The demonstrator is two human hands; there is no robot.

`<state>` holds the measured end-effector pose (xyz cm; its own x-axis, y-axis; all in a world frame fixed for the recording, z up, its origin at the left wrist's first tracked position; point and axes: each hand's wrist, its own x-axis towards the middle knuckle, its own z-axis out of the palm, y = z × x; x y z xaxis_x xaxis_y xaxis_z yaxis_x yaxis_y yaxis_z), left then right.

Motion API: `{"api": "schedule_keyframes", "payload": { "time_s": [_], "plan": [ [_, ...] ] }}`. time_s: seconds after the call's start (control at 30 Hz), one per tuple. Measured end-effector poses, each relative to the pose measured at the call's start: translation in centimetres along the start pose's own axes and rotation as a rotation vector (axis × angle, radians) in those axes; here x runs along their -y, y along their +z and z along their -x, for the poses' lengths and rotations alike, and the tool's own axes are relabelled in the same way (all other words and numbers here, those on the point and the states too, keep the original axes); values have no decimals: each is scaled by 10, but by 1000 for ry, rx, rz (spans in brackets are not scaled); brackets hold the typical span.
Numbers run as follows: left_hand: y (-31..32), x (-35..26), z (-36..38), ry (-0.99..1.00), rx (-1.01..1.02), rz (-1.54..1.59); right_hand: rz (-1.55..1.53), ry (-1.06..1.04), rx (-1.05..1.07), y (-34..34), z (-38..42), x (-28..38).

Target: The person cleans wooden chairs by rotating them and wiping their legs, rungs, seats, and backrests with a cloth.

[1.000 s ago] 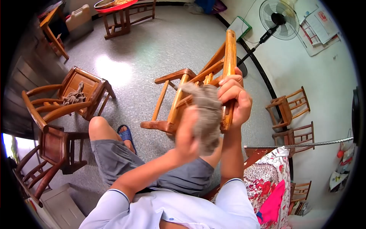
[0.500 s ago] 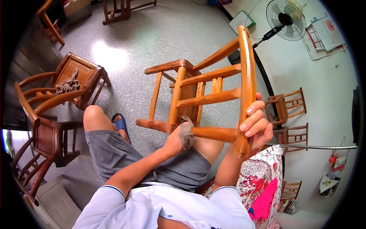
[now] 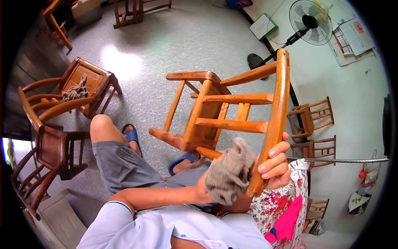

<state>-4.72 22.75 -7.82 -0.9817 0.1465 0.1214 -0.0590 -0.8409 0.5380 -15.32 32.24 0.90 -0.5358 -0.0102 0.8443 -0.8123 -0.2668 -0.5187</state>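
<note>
A wooden chair (image 3: 236,98) is tipped on its side in front of me, its curved top rail to the right and its seat and legs farther left. My right hand (image 3: 275,164) is closed around the lower end of that top rail. A grey-brown rag (image 3: 230,172) is bunched in my left hand (image 3: 203,190), against the chair's lower side post near the rail. The rag hides most of my left fingers and part of the post.
At left stand two wooden armchairs, the upper armchair (image 3: 89,81) with a crumpled cloth (image 3: 76,91) on its seat. A fan (image 3: 310,21) stands by the right wall, near small wooden chairs (image 3: 311,116). Floral fabric (image 3: 269,201) with a pink cloth (image 3: 290,220) lies at lower right.
My left hand with the rag has moved right and down along the side post, toward the top rail. The chair's top rail has tilted lower, and my right hand has come down with it.
</note>
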Motion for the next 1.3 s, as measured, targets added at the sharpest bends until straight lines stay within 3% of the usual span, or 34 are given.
{"api": "schedule_keyframes", "payload": {
  "time_s": [0.07, 0.1, 0.13, 0.17, 0.2, 0.23, 0.3, 0.33, 0.43, 0.53, 0.63, 0.73, 0.87, 0.93, 1.0, 1.1, 1.17, 1.23, 1.27, 1.3],
  "plan": [
    [20, -17, -13, 91, 18, 42, -19, -60, -99, 13, 7, 0],
    [24, -29, -24, 175, 23, 8, 129, 2, -132, 25, 5, 13],
    [25, -39, -37, 287, 35, -78, 109, -26, -65, 22, 9, 15],
    [24, -46, -50, 404, 40, -187, 89, -55, 2, 18, 15, 16],
    [20, -49, -64, 525, 48, -312, 82, -113, -130, 22, 25, 15],
    [14, -47, -76, 644, 90, -495, 90, -126, -108, 23, 27, 20],
    [-7, -35, -97, 946, 242, -963, 171, -90, 54, 21, 27, 35],
    [-20, -31, -97, 1019, 278, -1039, 149, -55, -8, 22, 33, 40],
    [-49, -18, -94, 929, 281, -1124, 196, 34, -43, 10, 39, 54],
    [-93, 2, -96, 687, 27, -1177, 194, 6, -83, 6, 40, 54],
    [-142, 19, -98, 509, -32, -1362, 199, -5, -146, -2, 38, 52],
    [-168, 22, -97, 370, -105, -1323, 201, -22, -170, -3, 38, 49],
    [-144, 21, -99, 453, -185, -1281, 201, -43, -178, -5, 43, 51],
    [-105, 7, -97, 196, -273, -847, 237, -60, -146, -9, 49, 53],
    [-55, -19, -102, 294, -152, -807, 302, -66, -132, -4, 51, 57],
    [3, -37, -120, 496, -94, -439, 400, 42, -78, -3, 60, 74],
    [22, -51, -127, 602, 112, -371, 443, 19, -12, 1, 62, 78],
    [37, -51, -137, 836, 174, -553, 406, 14, 65, 7, 68, 82],
    [33, -57, -145, 851, 286, -781, 420, -110, 347, -6, 55, 82],
    [27, -63, -151, 857, 400, -1011, 412, -111, 348, -1, 62, 81]
  ]
}}
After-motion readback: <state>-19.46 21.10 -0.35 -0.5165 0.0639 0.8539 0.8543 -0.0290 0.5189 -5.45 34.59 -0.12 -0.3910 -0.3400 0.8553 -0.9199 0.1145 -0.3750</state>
